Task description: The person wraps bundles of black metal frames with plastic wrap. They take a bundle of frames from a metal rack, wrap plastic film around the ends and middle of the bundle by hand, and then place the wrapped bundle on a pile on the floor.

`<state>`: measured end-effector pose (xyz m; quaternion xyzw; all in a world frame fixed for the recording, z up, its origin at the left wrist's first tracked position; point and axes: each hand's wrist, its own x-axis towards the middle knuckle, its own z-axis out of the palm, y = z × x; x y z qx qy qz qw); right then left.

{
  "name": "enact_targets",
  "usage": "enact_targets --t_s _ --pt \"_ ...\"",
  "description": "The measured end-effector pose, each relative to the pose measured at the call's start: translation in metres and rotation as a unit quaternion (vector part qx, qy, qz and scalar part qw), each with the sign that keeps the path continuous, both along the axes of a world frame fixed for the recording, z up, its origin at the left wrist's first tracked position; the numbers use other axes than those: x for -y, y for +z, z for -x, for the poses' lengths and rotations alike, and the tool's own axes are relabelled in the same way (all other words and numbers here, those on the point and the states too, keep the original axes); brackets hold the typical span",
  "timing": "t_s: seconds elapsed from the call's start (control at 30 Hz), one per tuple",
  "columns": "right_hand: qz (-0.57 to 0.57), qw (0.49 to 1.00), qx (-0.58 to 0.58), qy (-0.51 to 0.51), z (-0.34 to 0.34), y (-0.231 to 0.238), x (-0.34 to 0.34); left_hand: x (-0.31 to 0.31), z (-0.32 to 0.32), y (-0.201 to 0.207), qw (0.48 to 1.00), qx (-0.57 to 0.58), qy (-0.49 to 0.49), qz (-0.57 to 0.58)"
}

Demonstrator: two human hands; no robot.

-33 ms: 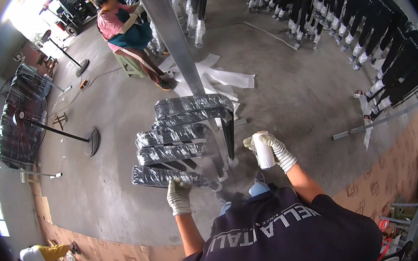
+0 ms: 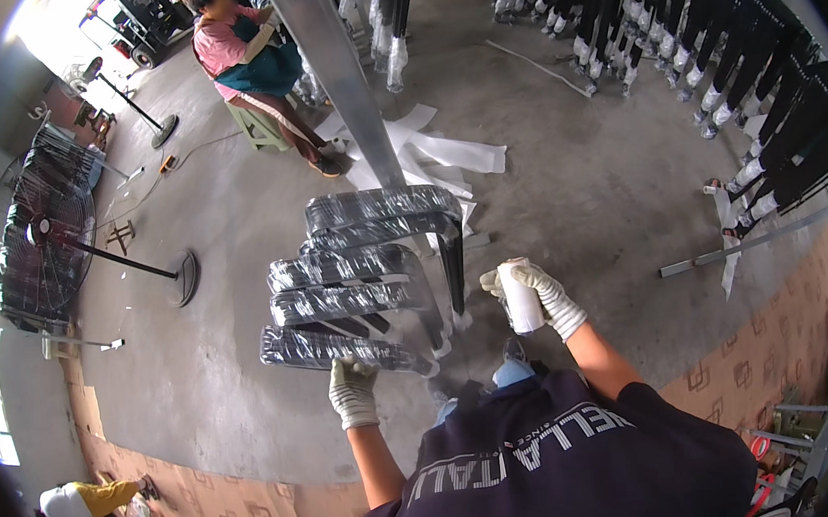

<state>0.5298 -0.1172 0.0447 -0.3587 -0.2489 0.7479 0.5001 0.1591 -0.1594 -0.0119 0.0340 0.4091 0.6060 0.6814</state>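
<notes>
My left hand (image 2: 352, 392), in a pale knitted work glove, grips the lower edge of the nearest black frame (image 2: 318, 347), which is wrapped in shiny clear film. Its fingertips are partly hidden against the film. In my right hand (image 2: 550, 300), gloved too, is a roll of white stretch film (image 2: 521, 298), held upright beside the frames with the fingers wrapped round it. Several more wrapped black frames (image 2: 338, 301) stand in a row beyond the nearest one. The farthest wrapped frame (image 2: 384, 206) has dark legs reaching down toward the floor.
A grey metal post (image 2: 337, 76) rises just behind the frames, with white sheets (image 2: 459, 152) strewn at its foot. A seated co-worker (image 2: 245, 60) is beyond; another person (image 2: 94, 504) bends at lower left. Standing fans (image 2: 177, 279) are left, racked black parts (image 2: 765, 75) right.
</notes>
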Motion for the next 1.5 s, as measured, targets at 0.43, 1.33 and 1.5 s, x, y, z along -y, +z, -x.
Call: enact_targets --t_s 0.43,1.33,1.5 --pt "0.016 0.992 -0.009 0.127 0.034 -0.018 -0.013 0.048 0.009 -0.006 0.987 -0.012 0.101 0.123" --pt "0.036 0.998 0.024 0.052 0.037 0.014 0.03 0.019 -0.085 -0.031 0.955 -0.153 -0.251 -0.037" --pt "-0.002 0.999 0.029 0.037 -0.011 0.021 0.027 -0.011 -0.164 0.007 0.928 -0.172 -0.329 -0.002"
